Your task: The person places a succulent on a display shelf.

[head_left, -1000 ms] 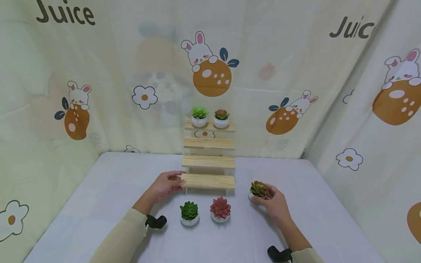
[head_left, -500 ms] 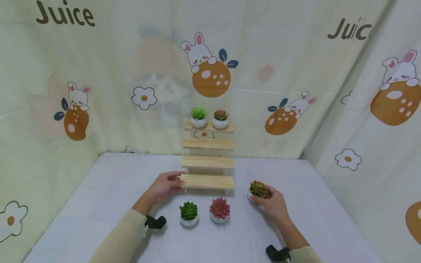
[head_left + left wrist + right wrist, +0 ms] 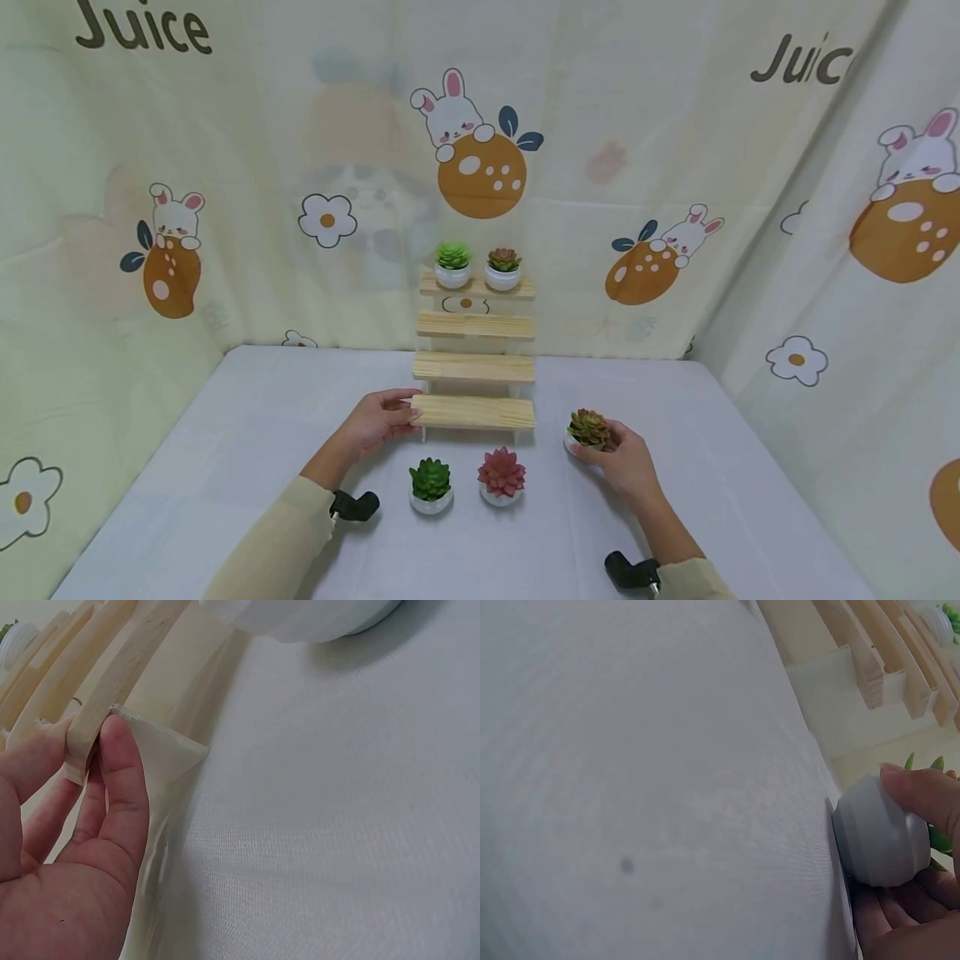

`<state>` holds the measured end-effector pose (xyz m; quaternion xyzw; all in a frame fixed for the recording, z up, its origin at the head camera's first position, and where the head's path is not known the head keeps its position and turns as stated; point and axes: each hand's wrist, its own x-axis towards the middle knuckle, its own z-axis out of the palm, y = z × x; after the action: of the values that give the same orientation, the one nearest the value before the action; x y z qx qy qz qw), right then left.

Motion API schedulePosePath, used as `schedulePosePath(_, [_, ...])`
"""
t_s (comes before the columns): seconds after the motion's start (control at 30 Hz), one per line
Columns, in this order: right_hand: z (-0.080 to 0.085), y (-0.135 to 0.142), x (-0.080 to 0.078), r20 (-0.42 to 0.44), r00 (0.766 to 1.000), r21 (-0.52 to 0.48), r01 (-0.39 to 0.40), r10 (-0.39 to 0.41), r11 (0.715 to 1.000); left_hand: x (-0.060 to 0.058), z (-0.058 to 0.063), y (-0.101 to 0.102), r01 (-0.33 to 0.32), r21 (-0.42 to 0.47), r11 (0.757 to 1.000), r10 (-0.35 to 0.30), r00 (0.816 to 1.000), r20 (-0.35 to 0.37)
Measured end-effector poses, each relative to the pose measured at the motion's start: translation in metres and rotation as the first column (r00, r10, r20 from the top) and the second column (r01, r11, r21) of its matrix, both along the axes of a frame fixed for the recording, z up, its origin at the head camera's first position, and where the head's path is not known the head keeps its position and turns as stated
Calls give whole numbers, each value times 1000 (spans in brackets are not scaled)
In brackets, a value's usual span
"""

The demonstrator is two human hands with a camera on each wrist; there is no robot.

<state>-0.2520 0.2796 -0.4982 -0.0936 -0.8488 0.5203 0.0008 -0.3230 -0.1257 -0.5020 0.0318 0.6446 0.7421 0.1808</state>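
My left hand (image 3: 378,425) pinches the left end of the lowest board of a stepped wooden shelf (image 3: 474,412), thumb on top and fingers beneath in the left wrist view. To the right of the shelf, my right hand (image 3: 624,460) grips a potted succulent (image 3: 588,427) with brownish-green leaves. Its white pot (image 3: 881,832) sits at the tablecloth between thumb and fingers. In front of the shelf stand a dark green succulent (image 3: 431,480) and a red succulent (image 3: 502,473), both in white pots.
On the shelf's top board are a bright green succulent (image 3: 453,257) and a reddish-brown succulent (image 3: 503,261). The lower boards bear no pots. A printed curtain (image 3: 330,275) hangs behind the white-covered table (image 3: 285,392).
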Motion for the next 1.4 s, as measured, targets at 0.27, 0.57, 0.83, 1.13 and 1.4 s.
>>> schedulePosePath(0.27, [-1, 0, -2, 7, 1000, -8, -4, 4, 1000, 1, 0, -2, -7, 15, 1000, 7, 1000, -3])
schedulePosePath(0.57, [-3, -2, -6, 2, 1000, -34, 7, -7, 999, 2, 5, -4, -2, -18, 1000, 2, 1000, 7])
schedulePosePath(0.83, [-2, -2, -6, 2, 1000, -37, 7, -7, 999, 2, 7, -6, 4, -31, 999, -4, 1000, -6])
schedulePosePath(1.13, [-1, 1, -2, 12, 1000, 2, 18, -18, 1000, -1, 4, -3, 22, -34, 999, -22, 1000, -17])
schedulePosePath(1.4, [-3, 2, -1, 8, 1000, -5, 20, -20, 1000, -1, 4, -1, 16, -45, 999, -16, 1000, -16])
